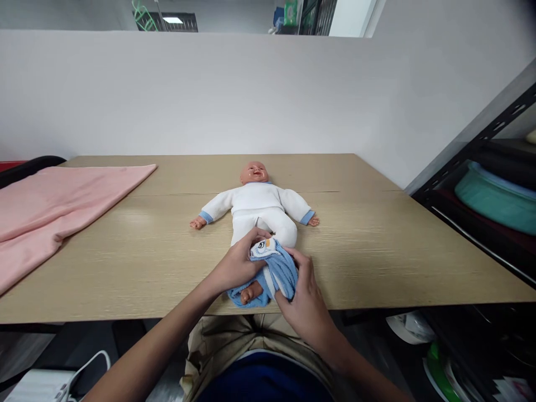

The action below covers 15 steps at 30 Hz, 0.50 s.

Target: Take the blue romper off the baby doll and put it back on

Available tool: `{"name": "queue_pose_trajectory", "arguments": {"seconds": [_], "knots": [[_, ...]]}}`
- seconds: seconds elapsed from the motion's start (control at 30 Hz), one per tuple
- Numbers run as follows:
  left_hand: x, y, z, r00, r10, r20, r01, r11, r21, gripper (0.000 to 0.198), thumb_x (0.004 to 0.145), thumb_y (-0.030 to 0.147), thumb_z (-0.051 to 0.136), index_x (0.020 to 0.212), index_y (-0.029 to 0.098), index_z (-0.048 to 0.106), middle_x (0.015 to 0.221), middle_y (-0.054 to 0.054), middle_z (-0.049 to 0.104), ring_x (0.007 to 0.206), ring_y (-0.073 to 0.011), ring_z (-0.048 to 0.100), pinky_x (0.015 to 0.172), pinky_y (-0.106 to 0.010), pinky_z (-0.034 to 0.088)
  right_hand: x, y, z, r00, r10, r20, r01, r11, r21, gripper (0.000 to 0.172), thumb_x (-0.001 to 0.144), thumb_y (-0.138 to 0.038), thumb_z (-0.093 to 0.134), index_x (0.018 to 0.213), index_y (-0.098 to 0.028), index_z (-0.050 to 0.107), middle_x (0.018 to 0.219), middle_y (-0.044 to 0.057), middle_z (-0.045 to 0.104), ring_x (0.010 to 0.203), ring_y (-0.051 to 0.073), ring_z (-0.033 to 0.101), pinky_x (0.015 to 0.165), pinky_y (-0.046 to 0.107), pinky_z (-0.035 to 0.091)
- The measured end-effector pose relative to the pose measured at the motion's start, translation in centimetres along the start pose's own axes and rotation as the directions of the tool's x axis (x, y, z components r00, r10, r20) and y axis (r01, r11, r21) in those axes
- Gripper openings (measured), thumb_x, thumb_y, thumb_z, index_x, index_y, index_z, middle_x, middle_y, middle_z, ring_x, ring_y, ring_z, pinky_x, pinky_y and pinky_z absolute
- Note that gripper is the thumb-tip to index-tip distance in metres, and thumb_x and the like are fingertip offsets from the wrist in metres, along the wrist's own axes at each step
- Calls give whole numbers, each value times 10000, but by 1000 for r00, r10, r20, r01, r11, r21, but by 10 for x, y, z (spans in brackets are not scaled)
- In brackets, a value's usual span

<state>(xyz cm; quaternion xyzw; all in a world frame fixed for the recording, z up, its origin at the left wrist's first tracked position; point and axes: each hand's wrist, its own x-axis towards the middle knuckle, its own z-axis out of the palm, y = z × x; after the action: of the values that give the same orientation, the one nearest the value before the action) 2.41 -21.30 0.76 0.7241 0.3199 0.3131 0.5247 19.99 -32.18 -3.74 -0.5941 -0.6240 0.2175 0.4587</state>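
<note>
A baby doll lies on its back on the wooden table, head toward the wall, arms spread, in a white outfit with blue cuffs. Around its lower legs is a bunched blue cloth garment with a white patch and a printed face. My left hand grips the garment's left edge near the patch, thumb over the cloth. My right hand pinches the right side of the same garment. One bare doll foot sticks out of the blue cloth; the other is hidden in the folds.
A pink cloth lies across the table's left side. The table's near edge is just in front of my lap. At the right stands a black shelf with a teal basin. A white wall rises behind the table.
</note>
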Motion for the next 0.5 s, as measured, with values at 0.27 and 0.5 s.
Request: {"name": "queue_pose_trajectory", "arguments": {"seconds": [0.27,0.5], "knots": [[-6,9,-4,1000,-5,20,2,992,124,525,876,142,640,1395,203,598,1302,-68,739,1176,-253,702,1049,-383,532,-1,0,9,946,311,-90,-251,880,402,506,893,-348,635,1366,-236,496,1284,125,705,1155,289,712,994,439,611],[-13,21,-1,985,20,170,-31,998,59,741,894,138,635,1608,213,450,1567,-106,622,1394,-263,629,1187,-393,480,5,-2,2,928,346,-141,-270,882,387,473,891,-445,693,1286,-227,553,1130,81,741,1001,273,723,888,401,613]]}}
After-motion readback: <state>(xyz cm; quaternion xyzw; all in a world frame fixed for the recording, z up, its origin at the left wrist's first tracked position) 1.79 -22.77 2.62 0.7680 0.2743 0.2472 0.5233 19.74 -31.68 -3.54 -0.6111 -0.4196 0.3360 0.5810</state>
